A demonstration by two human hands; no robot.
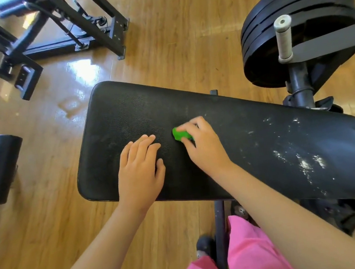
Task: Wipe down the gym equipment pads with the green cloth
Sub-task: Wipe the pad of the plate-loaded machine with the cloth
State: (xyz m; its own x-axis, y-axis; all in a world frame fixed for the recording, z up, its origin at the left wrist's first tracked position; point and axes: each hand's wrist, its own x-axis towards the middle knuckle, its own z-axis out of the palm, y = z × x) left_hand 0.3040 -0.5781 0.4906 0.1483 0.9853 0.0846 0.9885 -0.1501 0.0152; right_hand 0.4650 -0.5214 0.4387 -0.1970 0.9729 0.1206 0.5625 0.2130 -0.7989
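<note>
Green cloth (pixel 181 135), a small crumpled wad, sat pinched by the right hand (pixel 201 144), fingers curled, pressed onto the long black vinyl bench pad (pixel 122 110) to scrub it. Just left of it, the left hand (pixel 140 169) lay flat, fingers straight, likely steadying. The hand hid most of the cloth; white flecks (pixel 302 161) showed well to its right.

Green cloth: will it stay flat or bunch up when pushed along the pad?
Probably floppy: the cloth is wadded into a small lump in the right hand, so it likely bunches. Seemingly light, since it is small enough for that hand to mostly cover. It may drag on the pad, whose surface looks grainy.
</note>
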